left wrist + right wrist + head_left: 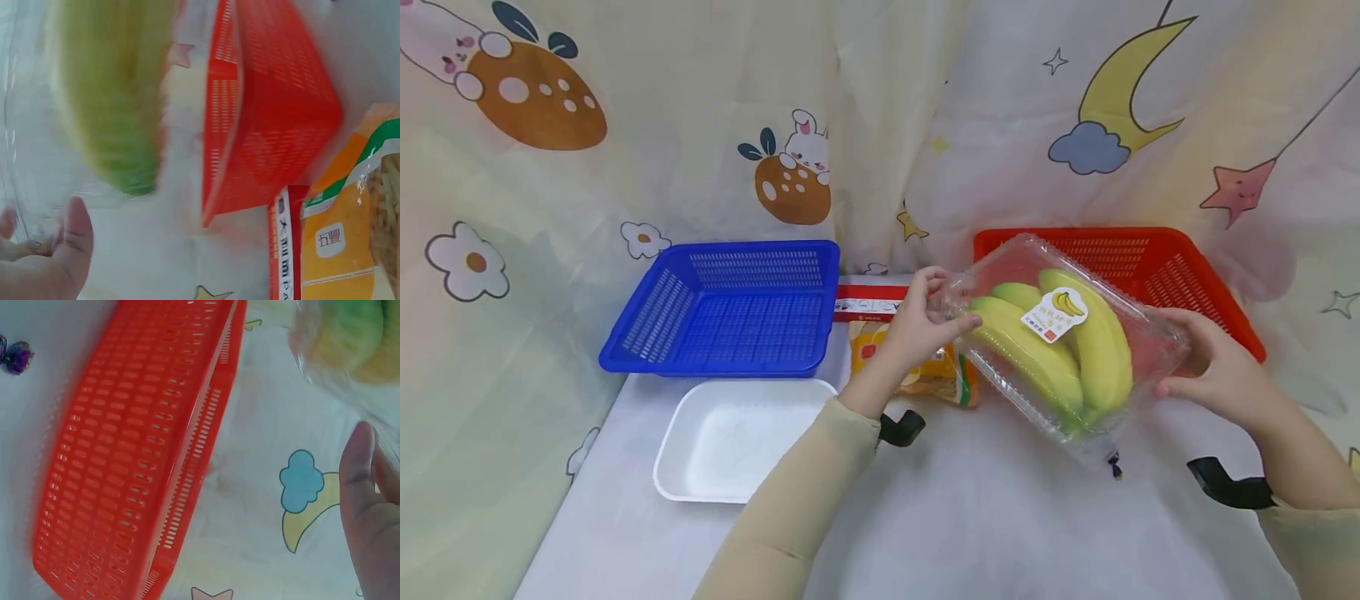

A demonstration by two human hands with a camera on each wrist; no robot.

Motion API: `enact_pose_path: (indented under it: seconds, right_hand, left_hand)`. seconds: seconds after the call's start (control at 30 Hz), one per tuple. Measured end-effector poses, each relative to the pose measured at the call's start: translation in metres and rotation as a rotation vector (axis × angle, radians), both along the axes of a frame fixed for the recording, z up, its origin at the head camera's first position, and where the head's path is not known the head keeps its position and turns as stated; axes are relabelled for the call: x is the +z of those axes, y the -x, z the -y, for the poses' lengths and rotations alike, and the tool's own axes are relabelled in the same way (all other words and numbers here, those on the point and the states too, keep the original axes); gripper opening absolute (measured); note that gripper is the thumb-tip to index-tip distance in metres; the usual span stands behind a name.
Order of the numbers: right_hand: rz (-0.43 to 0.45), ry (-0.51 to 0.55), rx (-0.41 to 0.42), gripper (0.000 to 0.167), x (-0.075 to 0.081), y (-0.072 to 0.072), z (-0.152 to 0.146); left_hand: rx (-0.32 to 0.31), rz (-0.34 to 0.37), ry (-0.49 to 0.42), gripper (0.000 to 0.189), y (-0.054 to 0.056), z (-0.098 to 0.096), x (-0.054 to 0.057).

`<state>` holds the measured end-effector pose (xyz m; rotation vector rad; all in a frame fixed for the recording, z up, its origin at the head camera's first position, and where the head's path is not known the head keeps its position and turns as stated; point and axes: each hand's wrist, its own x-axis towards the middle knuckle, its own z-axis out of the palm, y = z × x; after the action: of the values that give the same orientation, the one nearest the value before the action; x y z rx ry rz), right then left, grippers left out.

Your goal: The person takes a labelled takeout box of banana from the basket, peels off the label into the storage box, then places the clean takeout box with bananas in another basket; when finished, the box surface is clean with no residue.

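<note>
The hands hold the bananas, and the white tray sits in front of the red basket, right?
Not the red basket: the head view shows the white tray in front of the blue basket. The left hand and right hand do hold the bananas.

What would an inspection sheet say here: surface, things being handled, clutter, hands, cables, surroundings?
Surface: white tabletop.
Things handled: clear banana package, labelled, tilted, overlapping the red basket in the head view.
Clutter: blue basket and white tray, both empty; orange packet; red-and-white package; small purple item, unidentifiable.
Hands: left hand grips the banana package's left end; right hand holds its right end.
Cables: nothing seen.
Surroundings: cloth backdrop printed with rabbits, flowers, stars and a moon.
</note>
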<state>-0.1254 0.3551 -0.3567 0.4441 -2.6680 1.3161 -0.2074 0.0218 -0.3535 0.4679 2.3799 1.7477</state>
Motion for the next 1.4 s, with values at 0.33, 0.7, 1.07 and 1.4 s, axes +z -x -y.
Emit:
enact_pose_path:
  seconds: [0.33,0.7,1.07,1.4]
  right_hand:
    - [0.044,0.078,0.183,0.09,-0.011,-0.016,0.003]
    - [0.113,0.485,0.421,0.074,-0.038,-0.023,0.021]
    - [0.13,0.351,0.455,0.081,-0.057,-0.034,0.051]
    - [0.116,0.109,0.324,0.08,-0.077,-0.038,0.079]
  left_hand:
    - [-0.056,-0.032,0.199,0.079,-0.053,0.028,-0.004]
    - [-0.031,-0.002,0.229,0.082,-0.099,0.049,-0.033]
    - [0.003,-0.082,0.436,0.11,-0.136,0.067,-0.06]
    - [0.074,-0.078,0.446,0.11,-0.156,0.08,-0.088]
